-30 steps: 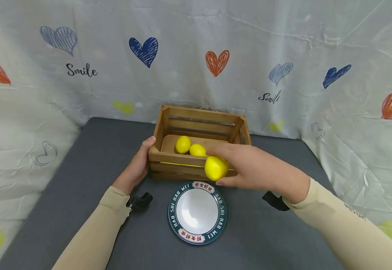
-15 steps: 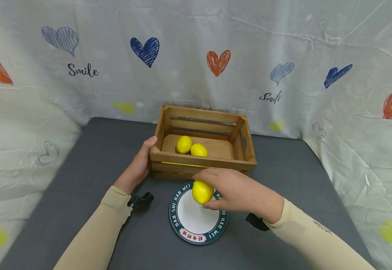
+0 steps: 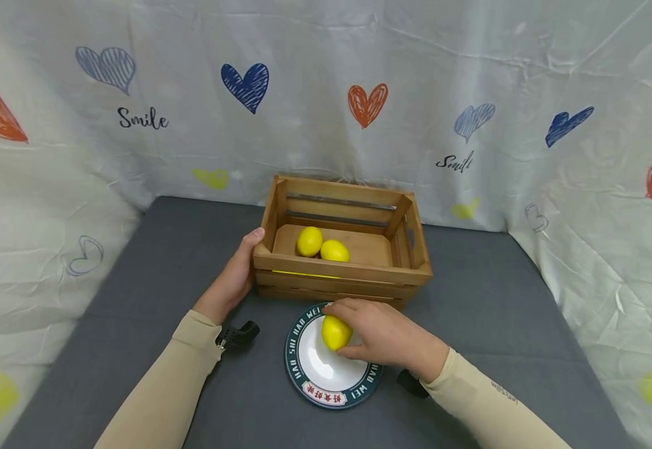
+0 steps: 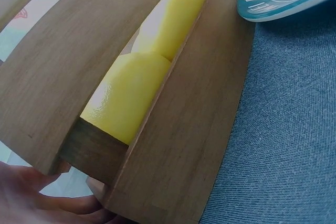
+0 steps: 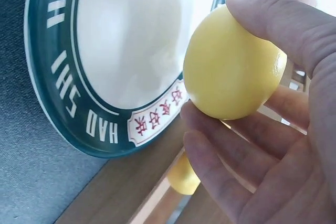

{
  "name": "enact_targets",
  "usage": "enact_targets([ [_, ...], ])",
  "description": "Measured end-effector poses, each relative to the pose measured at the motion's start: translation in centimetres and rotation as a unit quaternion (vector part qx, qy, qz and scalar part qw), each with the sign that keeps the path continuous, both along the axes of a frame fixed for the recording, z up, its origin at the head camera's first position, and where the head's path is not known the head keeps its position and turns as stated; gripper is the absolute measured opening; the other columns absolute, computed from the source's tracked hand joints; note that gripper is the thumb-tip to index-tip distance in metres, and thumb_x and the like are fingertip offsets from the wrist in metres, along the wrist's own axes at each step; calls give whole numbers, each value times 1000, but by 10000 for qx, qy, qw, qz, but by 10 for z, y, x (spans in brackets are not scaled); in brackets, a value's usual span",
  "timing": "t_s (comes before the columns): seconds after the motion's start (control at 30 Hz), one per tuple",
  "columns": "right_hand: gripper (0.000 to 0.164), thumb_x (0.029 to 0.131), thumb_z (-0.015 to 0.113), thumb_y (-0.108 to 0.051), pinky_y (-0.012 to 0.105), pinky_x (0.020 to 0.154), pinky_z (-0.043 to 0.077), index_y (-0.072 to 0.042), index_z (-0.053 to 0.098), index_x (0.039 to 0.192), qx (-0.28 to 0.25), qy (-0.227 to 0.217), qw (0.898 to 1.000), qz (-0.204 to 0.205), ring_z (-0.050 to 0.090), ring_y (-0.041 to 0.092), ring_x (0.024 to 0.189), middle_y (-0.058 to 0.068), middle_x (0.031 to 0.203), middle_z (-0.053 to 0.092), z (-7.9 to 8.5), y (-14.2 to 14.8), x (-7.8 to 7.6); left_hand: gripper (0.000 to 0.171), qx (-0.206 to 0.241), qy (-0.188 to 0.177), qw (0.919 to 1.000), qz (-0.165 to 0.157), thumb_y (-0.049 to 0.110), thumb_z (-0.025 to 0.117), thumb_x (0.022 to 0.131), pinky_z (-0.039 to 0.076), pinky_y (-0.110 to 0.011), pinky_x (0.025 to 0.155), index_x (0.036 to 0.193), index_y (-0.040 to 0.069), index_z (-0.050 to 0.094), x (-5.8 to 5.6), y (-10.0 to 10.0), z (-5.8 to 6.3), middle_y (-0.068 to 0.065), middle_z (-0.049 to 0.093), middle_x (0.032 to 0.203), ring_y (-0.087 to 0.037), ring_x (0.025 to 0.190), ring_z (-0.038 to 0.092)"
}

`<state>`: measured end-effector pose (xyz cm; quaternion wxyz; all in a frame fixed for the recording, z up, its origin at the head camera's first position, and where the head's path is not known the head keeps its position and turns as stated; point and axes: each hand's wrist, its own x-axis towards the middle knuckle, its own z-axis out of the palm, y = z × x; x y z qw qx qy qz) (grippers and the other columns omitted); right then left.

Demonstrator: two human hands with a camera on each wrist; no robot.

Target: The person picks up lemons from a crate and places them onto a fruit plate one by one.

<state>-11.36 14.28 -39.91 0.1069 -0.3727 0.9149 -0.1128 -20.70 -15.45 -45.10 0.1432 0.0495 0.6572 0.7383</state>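
My right hand (image 3: 384,333) holds a yellow lemon (image 3: 335,333) over the round plate, thumb on one side and fingers on the other. The plate (image 3: 326,397) is white with a green lettered rim; part of it is hidden under that hand. In the right wrist view the held lemon (image 5: 231,66) appears close to the plate rim (image 5: 68,103); whether they touch I cannot tell. My left hand (image 3: 227,284) grips the left end of a slatted wooden crate (image 3: 343,269), its thumb near the top edge. Inside lie two lemons (image 3: 309,241), side by side.
Dark grey cloth (image 3: 489,324) covers the table on both sides of the crate. Behind and beside it hangs a pale curtain (image 3: 315,137) printed with hearts. Through the crate's slats, the left wrist view shows lemons (image 4: 126,93).
My right hand has carried the lemon from the crate's front edge toward me and down, over the plate. My left hand has stayed at the crate's left end.
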Motion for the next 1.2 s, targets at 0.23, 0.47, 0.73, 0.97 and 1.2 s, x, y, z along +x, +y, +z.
enact_targets([
  [0.23,67,90,90,-35,41,105,60,-11,64,147,-3,224,9997,84,70,21,125,5,144,69,-8,0,-1,92,-28,13,10000,33,68,38,103,11,-60,134,176,23,5,1,0,0,-12,10,180,-34,165,15],
  [0.47,65,93,87,-37,42,107,59,-11,64,148,124,63,9999,-20,69,22,126,6,145,69,-15,0,-2,92,-77,-13,10000,16,68,38,103,11,-62,134,176,23,6,2,0,1,-12,10,180,-34,165,14],
  [0.73,66,93,87,-36,43,105,59,-12,63,149,105,75,9999,-47,70,22,123,5,145,69,-16,1,-2,91,-40,-36,10000,-27,67,37,103,10,-61,134,176,23,4,2,0,2,-12,9,179,-34,165,13],
  [0.97,70,92,87,-42,41,106,59,-16,61,152,209,162,9996,-18,70,20,125,3,145,68,-9,2,-1,92,-60,-47,10000,-64,69,37,103,11,-62,134,176,23,3,3,-1,2,-12,8,180,-34,165,13],
  [1.2,73,91,88,-44,43,106,59,-16,60,153,217,-207,9995,-53,68,20,130,1,150,66,27,4,-3,92,-67,-18,10000,-47,68,36,103,10,-62,134,176,22,3,2,-1,3,-13,7,180,-36,166,12],
])
